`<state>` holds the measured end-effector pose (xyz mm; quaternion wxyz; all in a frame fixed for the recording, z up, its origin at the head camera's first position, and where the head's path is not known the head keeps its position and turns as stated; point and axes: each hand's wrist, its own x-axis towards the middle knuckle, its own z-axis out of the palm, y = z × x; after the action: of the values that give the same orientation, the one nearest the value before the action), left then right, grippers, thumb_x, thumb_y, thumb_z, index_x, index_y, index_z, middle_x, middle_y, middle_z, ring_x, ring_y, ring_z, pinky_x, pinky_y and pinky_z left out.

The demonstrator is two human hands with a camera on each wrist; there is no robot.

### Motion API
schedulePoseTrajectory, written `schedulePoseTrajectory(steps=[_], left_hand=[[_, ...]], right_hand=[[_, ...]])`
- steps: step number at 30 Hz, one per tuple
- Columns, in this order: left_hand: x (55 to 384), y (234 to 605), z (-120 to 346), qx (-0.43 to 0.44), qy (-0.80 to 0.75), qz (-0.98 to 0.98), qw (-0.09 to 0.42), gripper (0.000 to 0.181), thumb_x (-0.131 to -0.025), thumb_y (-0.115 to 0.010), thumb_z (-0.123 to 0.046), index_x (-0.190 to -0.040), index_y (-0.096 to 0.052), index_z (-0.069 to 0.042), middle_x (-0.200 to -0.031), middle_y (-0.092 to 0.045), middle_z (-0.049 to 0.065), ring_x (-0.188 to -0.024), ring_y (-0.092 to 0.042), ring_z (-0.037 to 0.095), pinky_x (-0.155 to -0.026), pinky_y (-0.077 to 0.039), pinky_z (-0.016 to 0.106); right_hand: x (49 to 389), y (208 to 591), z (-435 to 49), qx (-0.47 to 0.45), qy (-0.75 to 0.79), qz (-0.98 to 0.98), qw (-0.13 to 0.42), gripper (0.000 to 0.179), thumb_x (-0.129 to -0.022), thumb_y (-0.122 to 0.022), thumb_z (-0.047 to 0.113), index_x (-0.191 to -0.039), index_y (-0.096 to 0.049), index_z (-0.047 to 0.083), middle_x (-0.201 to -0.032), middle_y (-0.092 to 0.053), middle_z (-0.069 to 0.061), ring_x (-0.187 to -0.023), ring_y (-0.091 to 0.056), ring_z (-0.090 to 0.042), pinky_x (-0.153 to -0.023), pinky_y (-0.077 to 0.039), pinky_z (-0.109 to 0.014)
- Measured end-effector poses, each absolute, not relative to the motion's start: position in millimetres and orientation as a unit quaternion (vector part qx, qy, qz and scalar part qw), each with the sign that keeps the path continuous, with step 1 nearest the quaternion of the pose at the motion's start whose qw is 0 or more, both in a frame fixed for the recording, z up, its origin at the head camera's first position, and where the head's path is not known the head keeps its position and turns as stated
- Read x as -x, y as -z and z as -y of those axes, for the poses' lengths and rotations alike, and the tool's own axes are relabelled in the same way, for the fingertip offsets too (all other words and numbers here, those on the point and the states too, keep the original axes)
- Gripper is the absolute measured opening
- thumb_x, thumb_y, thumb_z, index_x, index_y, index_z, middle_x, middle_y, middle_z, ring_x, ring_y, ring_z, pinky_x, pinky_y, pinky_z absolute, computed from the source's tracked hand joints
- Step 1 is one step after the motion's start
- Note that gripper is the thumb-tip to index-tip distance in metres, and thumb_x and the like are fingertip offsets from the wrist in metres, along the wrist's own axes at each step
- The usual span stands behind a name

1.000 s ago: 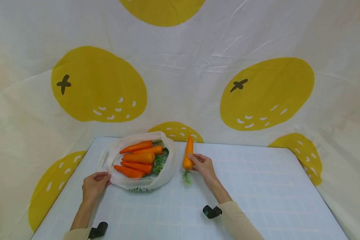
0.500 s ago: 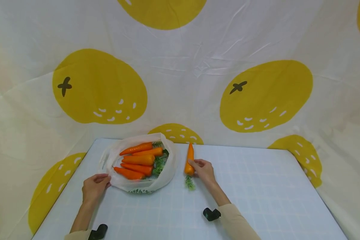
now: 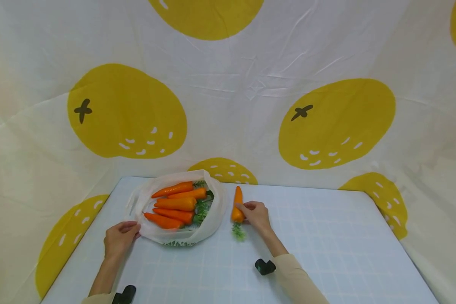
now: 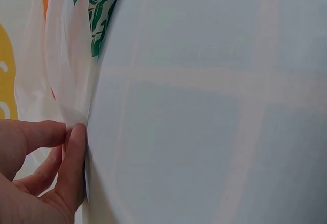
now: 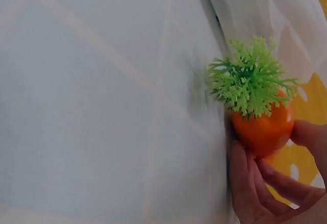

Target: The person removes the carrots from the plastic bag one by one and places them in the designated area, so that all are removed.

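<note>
A white plastic bag lies on its base with its mouth wide, and several orange carrots with green tops rest inside, side by side. At the bag's near left edge, my left hand pinches the rim between thumb and fingers; the left wrist view shows the thin plastic gathered at the fingertips. To the right of the bag, my right hand holds a single carrot by its thick end, tip pointing away. Its frilly green top faces the right wrist camera.
The table has a pale blue checked cover. Behind it hangs a white curtain printed with big yellow fruits. Green leaf print marks the bag's lower side. Black wrist cameras sit at both sleeves.
The carrot in my right hand has come slightly nearer and its tip has lowered toward the table. My left hand stays at the bag's rim. The head view has tilted up a little.
</note>
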<state>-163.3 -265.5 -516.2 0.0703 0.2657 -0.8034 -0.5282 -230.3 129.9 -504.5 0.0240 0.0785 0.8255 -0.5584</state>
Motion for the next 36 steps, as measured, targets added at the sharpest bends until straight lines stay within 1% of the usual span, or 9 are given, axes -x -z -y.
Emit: schedulePoseTrajectory(steps=[6,13,22,27,29,31,34,36], left_hand=[[163,516,265,-0.266,0.53,0.802,0.069,0.031,-0.097,-0.068,-0.01,-0.117,-0.064,0.013,-0.091,-0.072,0.021,-0.065,-0.066,0.01,-0.055,-0.053,0.015],[162,515,264,-0.272,0.526,0.802,0.072,0.03,-0.097,-0.069,-0.01,-0.117,-0.065,0.012,-0.092,-0.072,0.021,-0.064,-0.066,0.01,-0.055,-0.052,0.014],[160,517,266,-0.268,0.53,0.801,0.07,0.031,-0.097,-0.068,-0.01,-0.117,-0.065,0.013,-0.089,-0.072,0.018,-0.065,-0.066,0.009,-0.057,-0.053,0.015],[161,519,267,-0.263,0.531,0.803,0.068,0.031,-0.097,-0.068,-0.011,-0.117,-0.065,0.013,-0.091,-0.072,0.019,-0.066,-0.066,0.01,-0.058,-0.054,0.015],[161,518,267,-0.264,0.53,0.803,0.068,0.031,-0.097,-0.068,-0.011,-0.117,-0.065,0.012,-0.092,-0.072,0.019,-0.066,-0.066,0.01,-0.058,-0.054,0.015],[161,517,266,-0.263,0.53,0.804,0.07,0.03,-0.097,-0.069,-0.011,-0.117,-0.065,0.012,-0.091,-0.072,0.019,-0.065,-0.066,0.01,-0.057,-0.053,0.015],[162,516,266,-0.263,0.528,0.805,0.069,0.03,-0.097,-0.069,-0.011,-0.116,-0.065,0.012,-0.09,-0.072,0.019,-0.065,-0.066,0.01,-0.057,-0.053,0.015],[162,516,267,-0.264,0.527,0.805,0.067,0.03,-0.097,-0.069,-0.011,-0.117,-0.065,0.012,-0.091,-0.072,0.019,-0.065,-0.066,0.01,-0.057,-0.054,0.015]], right_hand=[[233,503,-132,-0.064,0.541,-0.838,0.029,0.038,-0.097,-0.072,0.029,-0.111,-0.072,-0.006,-0.093,-0.073,-0.013,-0.069,-0.067,-0.015,-0.06,-0.06,-0.029],[236,503,-133,-0.035,0.5,-0.865,0.024,0.038,-0.101,-0.064,0.03,-0.117,-0.071,-0.004,-0.097,-0.072,-0.012,-0.07,-0.061,-0.016,-0.059,-0.053,-0.025],[236,503,-138,-0.029,0.487,-0.873,0.027,0.038,-0.102,-0.063,0.029,-0.119,-0.067,-0.005,-0.109,-0.072,-0.018,-0.08,-0.065,-0.02,-0.066,-0.057,-0.03],[239,501,-141,-0.032,0.469,-0.882,0.029,0.039,-0.101,-0.064,0.03,-0.119,-0.066,-0.005,-0.11,-0.07,-0.019,-0.083,-0.065,-0.022,-0.068,-0.057,-0.031],[239,500,-142,-0.035,0.463,-0.885,0.031,0.04,-0.101,-0.065,0.03,-0.12,-0.066,-0.005,-0.111,-0.07,-0.018,-0.086,-0.065,-0.023,-0.072,-0.058,-0.033],[240,498,-143,-0.036,0.458,-0.888,0.029,0.041,-0.1,-0.066,0.029,-0.121,-0.065,-0.005,-0.112,-0.069,-0.018,-0.091,-0.066,-0.026,-0.078,-0.058,-0.037],[241,493,-144,-0.028,0.454,-0.891,0.011,0.04,-0.098,-0.067,0.027,-0.121,-0.065,-0.006,-0.112,-0.068,-0.019,-0.097,-0.066,-0.031,-0.087,-0.057,-0.044],[242,488,-143,-0.02,0.456,-0.89,-0.002,0.038,-0.098,-0.068,0.024,-0.121,-0.065,-0.006,-0.112,-0.068,-0.019,-0.098,-0.066,-0.033,-0.09,-0.056,-0.046]])
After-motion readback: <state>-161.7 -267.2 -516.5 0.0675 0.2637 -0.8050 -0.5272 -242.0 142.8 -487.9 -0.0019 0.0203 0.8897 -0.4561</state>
